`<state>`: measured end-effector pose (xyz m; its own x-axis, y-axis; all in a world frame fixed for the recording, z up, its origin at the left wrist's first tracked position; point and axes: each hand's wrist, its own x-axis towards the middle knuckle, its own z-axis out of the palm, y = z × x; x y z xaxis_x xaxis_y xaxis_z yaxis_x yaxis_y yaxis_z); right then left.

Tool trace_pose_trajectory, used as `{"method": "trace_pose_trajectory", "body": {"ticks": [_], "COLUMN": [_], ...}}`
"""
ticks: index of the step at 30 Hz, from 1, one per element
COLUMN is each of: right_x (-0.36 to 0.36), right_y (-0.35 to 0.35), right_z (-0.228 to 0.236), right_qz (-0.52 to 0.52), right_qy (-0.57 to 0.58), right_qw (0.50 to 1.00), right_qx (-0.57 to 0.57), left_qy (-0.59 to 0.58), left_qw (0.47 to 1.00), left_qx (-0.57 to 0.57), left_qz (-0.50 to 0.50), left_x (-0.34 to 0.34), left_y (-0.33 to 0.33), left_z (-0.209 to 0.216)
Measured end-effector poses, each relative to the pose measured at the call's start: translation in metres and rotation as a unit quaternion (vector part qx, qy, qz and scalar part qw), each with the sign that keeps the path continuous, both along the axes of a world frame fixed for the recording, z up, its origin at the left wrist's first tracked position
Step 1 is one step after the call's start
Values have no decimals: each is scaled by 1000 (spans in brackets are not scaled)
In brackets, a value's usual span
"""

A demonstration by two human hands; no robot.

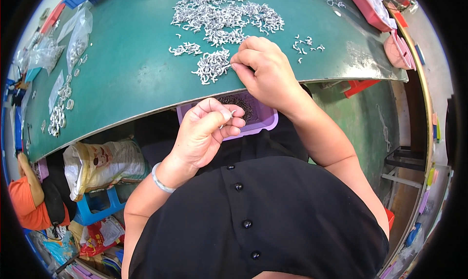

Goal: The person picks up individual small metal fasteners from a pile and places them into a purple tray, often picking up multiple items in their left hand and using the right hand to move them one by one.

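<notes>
My left hand (199, 132) is raised over a purple basket (267, 122), palm partly up. Between its thumb and fingers sits a small curved silvery-white piece (232, 114), mostly covered by the fingertips. My right hand (267, 67) reaches over the table edge, thumb and fingertips pinched at the right side of a small heap of curved whitish pieces (212, 67). Whether a piece is in that pinch is hidden. Small dark parts (243, 106) lie inside the basket, which is partly under the table.
A much larger pile (214, 10) of similar pieces spreads over the green table (131, 69). Clear bags (80, 35) and loose rings (63, 98) lie at left, a pink tray (368, 8) at far right. A woven sack (105, 159) rests on a blue stool (97, 208). Another person (31, 201) sits at left.
</notes>
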<state>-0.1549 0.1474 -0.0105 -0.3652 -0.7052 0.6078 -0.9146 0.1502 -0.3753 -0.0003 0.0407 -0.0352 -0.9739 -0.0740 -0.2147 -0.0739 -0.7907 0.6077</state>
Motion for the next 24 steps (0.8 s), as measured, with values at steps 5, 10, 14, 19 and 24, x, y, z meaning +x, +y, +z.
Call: {"method": "trace_pose_trajectory", "body": {"ticks": [5,10,14,19,24], "right_x": [-3,-1,-4,-8,-9], "right_y": [3,-1,-2,6,20], "right_z": [-2,2,1,3,8], "right_qz": [-3,18,16,0,2], "right_qy": [-18,-15,-17,-56,-89], "right_qw": [1000,1000,1000,998,996], "right_qx": [-4,5,-2,-5,21], "left_qy": [2,-19,-20,-21,-37], "left_qw": [1000,1000,1000,1000,999], "left_qx": [3,-5,-7,-8,-21], "left_qz": [-19,-13,-13,-10,-8], "left_x": [0,-1,0,0,0], "left_y": [1,1,1,1,1], "left_z": [2,0,1,2,3]}}
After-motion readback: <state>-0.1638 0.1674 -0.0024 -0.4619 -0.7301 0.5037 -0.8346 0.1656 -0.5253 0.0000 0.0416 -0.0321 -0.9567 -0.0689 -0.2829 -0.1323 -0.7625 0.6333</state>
